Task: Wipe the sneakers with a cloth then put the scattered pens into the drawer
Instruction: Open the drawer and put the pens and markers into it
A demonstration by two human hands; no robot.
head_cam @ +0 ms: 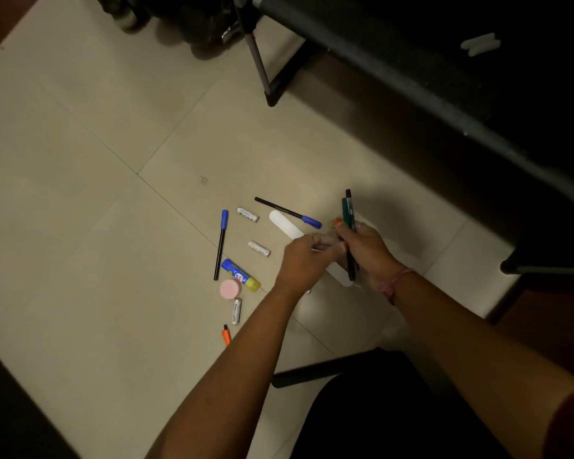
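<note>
Pens lie scattered on the pale tiled floor (pixel 106 200). My right hand (pixel 365 250) grips a bundle of dark pens (pixel 349 220), held upright. My left hand (pixel 304 260) is beside it, with its fingers curled and pinching a thin light item that I cannot make out. Under both hands lies a long white flat object (pixel 284 225). One black pen with a blue cap (pixel 289 212) lies just above it. Another blue-capped black pen (pixel 221 243) lies further left. A short orange pen (pixel 226 336) sits lower down. No drawer is visible.
Three batteries (pixel 247 214) (pixel 259 248) (pixel 236 310), a blue and yellow glue stick (pixel 241 275) and a pink round lid (pixel 230 288) lie among the pens. A dark table frame (pixel 411 87) stands at the upper right. Shoes (pixel 126 14) sit at the top, and a chair base (pixel 322 369) lies near my legs.
</note>
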